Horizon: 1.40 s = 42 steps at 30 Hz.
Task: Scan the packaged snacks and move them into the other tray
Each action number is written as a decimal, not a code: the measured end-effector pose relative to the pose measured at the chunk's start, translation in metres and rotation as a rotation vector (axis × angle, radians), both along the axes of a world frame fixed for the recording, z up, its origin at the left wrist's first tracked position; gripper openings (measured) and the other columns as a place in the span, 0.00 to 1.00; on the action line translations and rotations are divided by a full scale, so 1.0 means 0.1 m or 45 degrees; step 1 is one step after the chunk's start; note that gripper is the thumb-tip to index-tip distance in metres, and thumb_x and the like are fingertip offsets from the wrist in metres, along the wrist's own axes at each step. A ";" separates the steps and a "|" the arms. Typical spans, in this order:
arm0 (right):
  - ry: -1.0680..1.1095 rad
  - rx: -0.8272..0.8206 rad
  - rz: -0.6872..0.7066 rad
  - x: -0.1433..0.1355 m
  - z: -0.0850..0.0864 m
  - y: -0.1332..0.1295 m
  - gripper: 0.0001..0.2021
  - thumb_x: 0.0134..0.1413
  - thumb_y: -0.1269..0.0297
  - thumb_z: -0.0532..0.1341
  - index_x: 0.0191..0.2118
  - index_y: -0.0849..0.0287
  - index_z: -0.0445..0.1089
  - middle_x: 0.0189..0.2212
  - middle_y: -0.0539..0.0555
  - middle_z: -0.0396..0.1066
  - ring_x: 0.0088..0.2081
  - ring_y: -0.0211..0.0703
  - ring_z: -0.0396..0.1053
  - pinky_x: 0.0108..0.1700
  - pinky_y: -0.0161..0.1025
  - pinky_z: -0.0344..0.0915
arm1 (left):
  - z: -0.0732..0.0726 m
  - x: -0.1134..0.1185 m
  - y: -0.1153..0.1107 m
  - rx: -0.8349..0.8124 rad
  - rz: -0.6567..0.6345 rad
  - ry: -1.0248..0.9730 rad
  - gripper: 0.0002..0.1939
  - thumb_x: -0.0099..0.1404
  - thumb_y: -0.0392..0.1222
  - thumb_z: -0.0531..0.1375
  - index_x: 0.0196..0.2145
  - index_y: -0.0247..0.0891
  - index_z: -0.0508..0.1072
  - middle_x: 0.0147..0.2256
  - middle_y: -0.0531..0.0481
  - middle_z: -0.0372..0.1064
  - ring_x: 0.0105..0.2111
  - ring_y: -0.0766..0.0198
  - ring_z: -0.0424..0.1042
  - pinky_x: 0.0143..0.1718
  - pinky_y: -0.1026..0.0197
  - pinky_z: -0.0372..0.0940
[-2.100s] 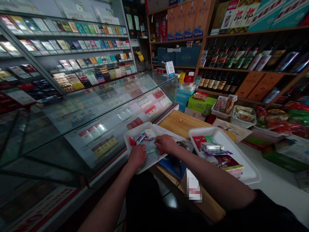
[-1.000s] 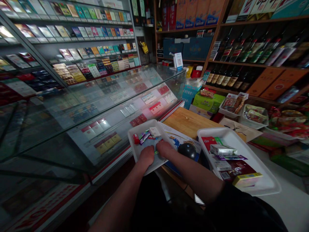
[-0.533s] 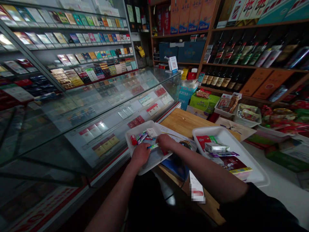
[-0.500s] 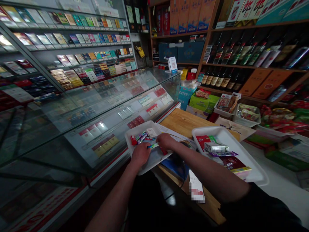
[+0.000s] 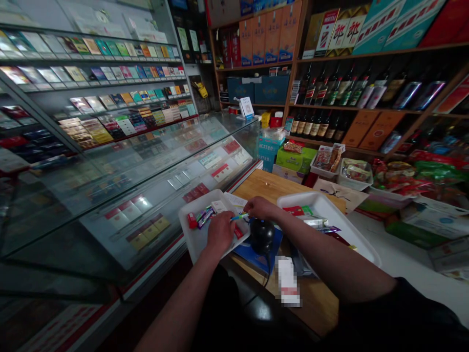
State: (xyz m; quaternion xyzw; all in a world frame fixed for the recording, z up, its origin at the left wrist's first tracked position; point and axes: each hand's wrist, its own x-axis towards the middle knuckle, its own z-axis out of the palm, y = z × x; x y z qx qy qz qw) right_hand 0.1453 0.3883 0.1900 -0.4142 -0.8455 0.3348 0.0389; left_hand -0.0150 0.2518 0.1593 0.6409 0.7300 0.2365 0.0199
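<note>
My left hand and my right hand pinch opposite ends of a slim blue-and-green packet; its exact kind is too small to make out. Beneath the left hand is a white plastic tray. In it lie a small red packet, purple stick packs, a white box and another red item. A black dome-shaped device with a cable stands just below my right hand, on a blue mat or folder.
A second white tray with several packets rests on the wooden table, partly behind my right forearm. A glass counter runs along the left. Bottle shelves and snack bins stand at the back right.
My hands have lifted the packet from over the left tray toward its right edge, nearer the black device, which now shows more fully. The camera view has shifted slightly.
</note>
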 end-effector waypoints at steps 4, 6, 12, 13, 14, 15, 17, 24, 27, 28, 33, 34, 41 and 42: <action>0.013 0.031 -0.047 0.19 0.03 0.03 0.16 0.46 0.75 0.66 0.44 0.61 0.82 0.37 0.55 0.82 0.38 0.43 0.76 0.38 0.31 0.64 | -0.06 0.12 0.10 0.029 -0.021 -0.006 0.07 0.66 0.36 0.60 0.42 0.39 0.76 0.40 0.46 0.76 0.43 0.56 0.73 0.46 0.57 0.63; 0.013 0.046 -0.057 0.26 0.05 0.04 0.16 0.46 0.75 0.67 0.44 0.61 0.82 0.39 0.56 0.82 0.39 0.43 0.76 0.40 0.32 0.65 | -0.08 0.17 0.15 0.015 -0.033 -0.027 0.08 0.66 0.36 0.60 0.42 0.39 0.76 0.40 0.46 0.77 0.43 0.56 0.73 0.46 0.58 0.63; 0.133 -0.040 -0.219 0.37 -0.08 0.11 0.19 0.46 0.79 0.65 0.44 0.60 0.82 0.38 0.53 0.81 0.38 0.39 0.76 0.41 0.30 0.66 | -0.10 0.27 0.25 -0.056 -0.021 -0.114 0.11 0.66 0.34 0.59 0.45 0.39 0.77 0.44 0.46 0.78 0.44 0.57 0.74 0.50 0.58 0.64; 0.153 -0.047 -0.235 0.38 -0.12 0.12 0.19 0.45 0.80 0.65 0.44 0.60 0.82 0.38 0.53 0.81 0.38 0.39 0.76 0.41 0.30 0.66 | -0.10 0.28 0.26 -0.058 -0.025 -0.132 0.12 0.66 0.34 0.58 0.45 0.39 0.77 0.45 0.46 0.78 0.45 0.57 0.74 0.51 0.57 0.64; 0.173 -0.055 -0.254 0.39 -0.15 0.13 0.19 0.45 0.80 0.64 0.43 0.60 0.82 0.37 0.53 0.81 0.37 0.39 0.76 0.41 0.30 0.66 | -0.10 0.29 0.27 -0.059 -0.033 -0.150 0.13 0.66 0.33 0.58 0.46 0.39 0.77 0.45 0.46 0.78 0.46 0.57 0.74 0.52 0.57 0.64; 0.190 -0.071 -0.272 0.41 -0.17 0.14 0.19 0.44 0.80 0.64 0.43 0.61 0.82 0.37 0.53 0.81 0.37 0.39 0.76 0.40 0.30 0.66 | -0.10 0.29 0.28 -0.060 -0.036 -0.168 0.13 0.66 0.33 0.58 0.46 0.39 0.77 0.46 0.46 0.78 0.46 0.57 0.75 0.52 0.57 0.64; 0.221 -0.095 -0.304 0.42 -0.20 0.15 0.19 0.45 0.80 0.64 0.43 0.61 0.82 0.37 0.53 0.81 0.37 0.40 0.76 0.39 0.30 0.67 | -0.11 0.30 0.30 -0.068 -0.019 -0.197 0.13 0.66 0.33 0.58 0.47 0.39 0.77 0.46 0.46 0.78 0.47 0.57 0.75 0.53 0.57 0.64; 0.273 -0.111 -0.384 0.45 -0.29 0.18 0.19 0.45 0.81 0.62 0.43 0.61 0.81 0.37 0.53 0.81 0.39 0.40 0.76 0.40 0.30 0.67 | -0.13 0.31 0.38 -0.052 -0.002 -0.246 0.11 0.65 0.32 0.60 0.44 0.38 0.77 0.45 0.46 0.78 0.44 0.59 0.75 0.51 0.58 0.64; 0.321 -0.168 -0.425 0.45 -0.39 0.18 0.19 0.44 0.81 0.62 0.43 0.61 0.81 0.37 0.53 0.81 0.38 0.39 0.76 0.39 0.29 0.67 | -0.11 0.32 0.39 -0.037 -0.010 -0.228 0.11 0.65 0.31 0.59 0.44 0.38 0.77 0.44 0.46 0.78 0.45 0.59 0.75 0.51 0.58 0.64; 0.329 -0.174 -0.441 0.45 -0.42 0.18 0.19 0.44 0.81 0.62 0.43 0.61 0.81 0.37 0.52 0.81 0.37 0.38 0.76 0.38 0.29 0.67 | -0.10 0.33 0.40 -0.043 -0.005 -0.222 0.12 0.64 0.30 0.59 0.44 0.38 0.77 0.44 0.45 0.78 0.45 0.59 0.75 0.51 0.58 0.64; 0.372 -0.220 -0.517 0.47 -0.52 0.14 0.19 0.43 0.79 0.61 0.41 0.60 0.81 0.34 0.51 0.80 0.34 0.38 0.75 0.36 0.30 0.67 | -0.12 0.35 0.43 -0.064 0.012 -0.203 0.11 0.63 0.30 0.59 0.42 0.38 0.77 0.42 0.45 0.78 0.44 0.58 0.75 0.50 0.57 0.64; 0.392 -0.243 -0.531 0.47 -0.53 0.13 0.18 0.44 0.79 0.61 0.41 0.60 0.81 0.33 0.51 0.80 0.33 0.38 0.75 0.35 0.30 0.66 | -0.13 0.35 0.43 -0.066 0.017 -0.194 0.11 0.63 0.30 0.60 0.42 0.38 0.77 0.42 0.45 0.78 0.44 0.57 0.75 0.50 0.57 0.64; 0.535 -0.372 -0.575 0.50 -0.50 0.08 0.17 0.47 0.76 0.60 0.42 0.60 0.80 0.31 0.53 0.79 0.32 0.39 0.74 0.31 0.30 0.66 | -0.19 0.33 0.43 -0.066 0.033 -0.155 0.11 0.61 0.30 0.62 0.41 0.37 0.76 0.41 0.45 0.78 0.43 0.57 0.75 0.48 0.58 0.64; 0.563 -0.406 -0.583 0.50 -0.50 0.07 0.17 0.47 0.76 0.59 0.43 0.61 0.80 0.30 0.52 0.78 0.30 0.39 0.73 0.31 0.30 0.65 | -0.19 0.33 0.43 -0.058 0.032 -0.160 0.11 0.61 0.30 0.61 0.41 0.37 0.76 0.41 0.45 0.77 0.43 0.57 0.75 0.48 0.58 0.64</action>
